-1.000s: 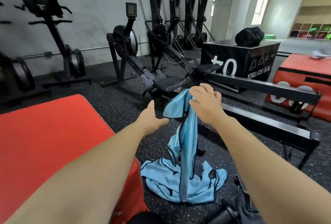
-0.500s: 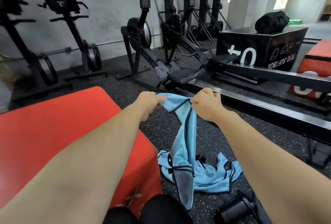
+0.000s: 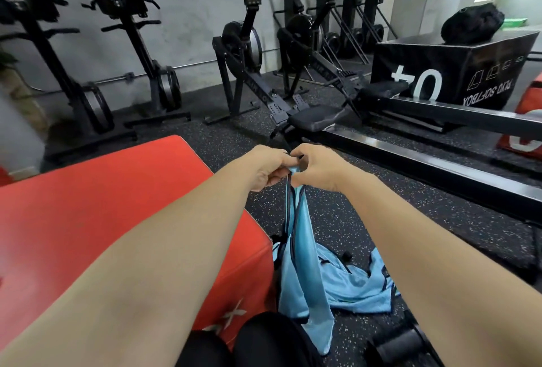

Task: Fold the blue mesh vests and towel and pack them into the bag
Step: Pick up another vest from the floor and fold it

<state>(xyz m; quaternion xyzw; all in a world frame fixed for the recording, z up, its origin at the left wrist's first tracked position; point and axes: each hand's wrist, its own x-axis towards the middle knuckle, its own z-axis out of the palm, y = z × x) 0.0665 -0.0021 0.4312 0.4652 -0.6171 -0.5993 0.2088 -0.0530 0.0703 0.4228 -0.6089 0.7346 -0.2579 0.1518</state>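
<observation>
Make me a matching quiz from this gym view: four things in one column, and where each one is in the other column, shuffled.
1 held vest
2 loose vest pile
3 black bag
4 red box

A on the black box
B crumpled on the floor
C beside the left forearm
D hanging from left hand and right hand

Pairs: 1-D, 2-B, 3-A, 4-C

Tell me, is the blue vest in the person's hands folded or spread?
Neither spread nor neatly folded: the blue mesh vest hangs as a narrow strip from the left hand and right hand, which pinch its top together.
</observation>
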